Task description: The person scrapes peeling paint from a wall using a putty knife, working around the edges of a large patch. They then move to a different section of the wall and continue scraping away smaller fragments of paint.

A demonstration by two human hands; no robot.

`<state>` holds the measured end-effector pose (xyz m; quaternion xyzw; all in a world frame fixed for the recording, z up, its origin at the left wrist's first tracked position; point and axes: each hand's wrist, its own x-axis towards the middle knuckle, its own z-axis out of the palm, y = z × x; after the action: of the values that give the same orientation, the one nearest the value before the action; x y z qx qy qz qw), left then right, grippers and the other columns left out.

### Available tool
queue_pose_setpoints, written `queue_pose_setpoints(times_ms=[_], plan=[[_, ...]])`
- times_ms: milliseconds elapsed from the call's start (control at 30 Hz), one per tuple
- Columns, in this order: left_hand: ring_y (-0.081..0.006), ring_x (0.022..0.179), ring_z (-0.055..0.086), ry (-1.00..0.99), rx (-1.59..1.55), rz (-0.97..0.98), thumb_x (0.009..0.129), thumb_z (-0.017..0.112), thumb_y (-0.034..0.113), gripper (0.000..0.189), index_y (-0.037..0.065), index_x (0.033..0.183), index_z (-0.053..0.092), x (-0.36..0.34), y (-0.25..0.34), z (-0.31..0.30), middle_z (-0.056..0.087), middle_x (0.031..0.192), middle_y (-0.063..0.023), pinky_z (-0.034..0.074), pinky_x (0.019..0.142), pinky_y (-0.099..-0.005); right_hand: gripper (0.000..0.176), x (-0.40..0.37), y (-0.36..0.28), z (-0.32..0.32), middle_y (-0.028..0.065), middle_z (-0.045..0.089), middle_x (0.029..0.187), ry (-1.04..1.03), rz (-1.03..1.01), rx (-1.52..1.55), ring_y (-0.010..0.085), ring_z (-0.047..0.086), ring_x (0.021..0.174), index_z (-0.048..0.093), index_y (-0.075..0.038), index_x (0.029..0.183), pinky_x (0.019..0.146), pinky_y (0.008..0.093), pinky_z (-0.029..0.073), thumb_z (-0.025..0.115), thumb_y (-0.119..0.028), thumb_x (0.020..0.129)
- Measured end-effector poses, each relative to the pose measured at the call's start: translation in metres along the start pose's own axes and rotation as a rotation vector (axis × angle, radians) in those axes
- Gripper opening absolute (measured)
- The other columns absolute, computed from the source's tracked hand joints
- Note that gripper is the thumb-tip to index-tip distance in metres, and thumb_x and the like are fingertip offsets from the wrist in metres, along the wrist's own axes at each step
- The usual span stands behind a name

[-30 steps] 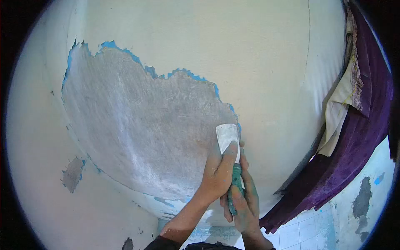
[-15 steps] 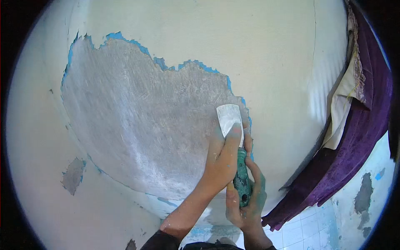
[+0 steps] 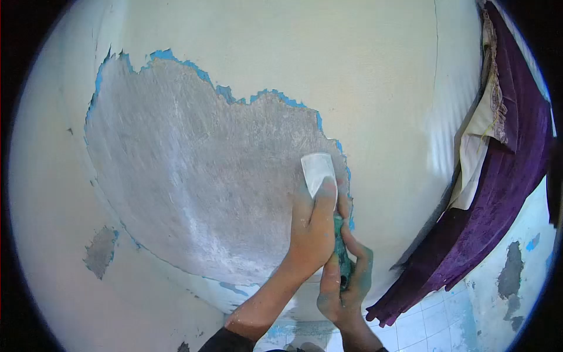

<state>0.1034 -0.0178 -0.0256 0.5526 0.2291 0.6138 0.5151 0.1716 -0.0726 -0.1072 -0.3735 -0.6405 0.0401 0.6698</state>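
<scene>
A putty scraper with a wide metal blade (image 3: 317, 168) and a green handle (image 3: 343, 258) is pressed flat against the wall. My left hand (image 3: 312, 232) lies over the blade's lower part, one finger stretched up along it. My right hand (image 3: 346, 287) grips the green handle from below. The blade's tip sits at the right edge of a large scraped grey patch (image 3: 193, 170), where a thin blue paint rim (image 3: 347, 176) meets the cream paint (image 3: 375, 88). Both hands are stained with bluish dust.
A purple curtain (image 3: 498, 199) with a cream lining (image 3: 472, 158) hangs at the right, close to the hands. Small bare spots (image 3: 99, 252) mark the wall at lower left. White floor tiles (image 3: 440, 322) show below. More chipped blue wall (image 3: 513, 276) lies at lower right.
The scraper and both hands moved up along the patch's right edge, then eased slightly left and down. The view shifted a little.
</scene>
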Motion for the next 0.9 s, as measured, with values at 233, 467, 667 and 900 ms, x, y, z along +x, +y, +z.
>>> queue_pose_setpoints(times_ms=[233, 467, 667, 900], plan=[[-0.0092, 0.066, 0.048, 0.031, 0.007, -0.013, 0.102, 0.042, 0.026, 0.028, -0.001, 0.106, 0.052, -0.002, 0.016, 0.009, 0.053, 0.077, -0.0030, 0.041, 0.057, -0.0257, 0.050, 0.010, -0.015, -0.006, 0.0292, 0.050, 0.123, -0.022, 0.011, 0.090, 0.0286, 0.058, 0.108, 0.030, 0.010, 0.136, 0.091, 0.0374, 0.047, 0.050, -0.014, 0.097], [-0.0082, 0.062, 0.051, 0.089, -0.068, -0.072, 0.098, 0.051, 0.030, 0.031, 0.002, 0.108, 0.060, -0.003, 0.009, 0.008, 0.054, 0.074, -0.0002, 0.041, 0.054, -0.0240, 0.047, 0.008, -0.021, -0.012, 0.0294, 0.052, 0.121, -0.046, -0.021, 0.003, 0.0317, 0.060, 0.108, 0.035, 0.008, 0.135, 0.089, 0.0387, 0.049, 0.050, -0.013, 0.097], [-0.0086, 0.062, 0.052, 0.095, -0.083, -0.106, 0.097, 0.051, 0.030, 0.030, 0.002, 0.106, 0.060, 0.004, 0.029, 0.015, 0.054, 0.074, -0.0004, 0.041, 0.054, -0.0233, 0.042, 0.020, -0.027, -0.014, 0.0259, 0.043, 0.131, -0.077, 0.103, 0.200, 0.0268, 0.051, 0.119, 0.035, 0.011, 0.131, 0.099, 0.0365, 0.043, 0.046, -0.013, 0.099], [-0.0088, 0.060, 0.048, 0.087, -0.093, -0.003, 0.100, 0.044, 0.024, 0.027, 0.000, 0.106, 0.055, 0.011, 0.034, 0.019, 0.052, 0.073, -0.0022, 0.041, 0.052, -0.0239, 0.047, 0.037, -0.035, -0.018, 0.0320, 0.049, 0.125, -0.091, 0.040, 0.133, 0.0365, 0.055, 0.116, 0.035, 0.011, 0.132, 0.099, 0.0421, 0.042, 0.050, -0.018, 0.098]])
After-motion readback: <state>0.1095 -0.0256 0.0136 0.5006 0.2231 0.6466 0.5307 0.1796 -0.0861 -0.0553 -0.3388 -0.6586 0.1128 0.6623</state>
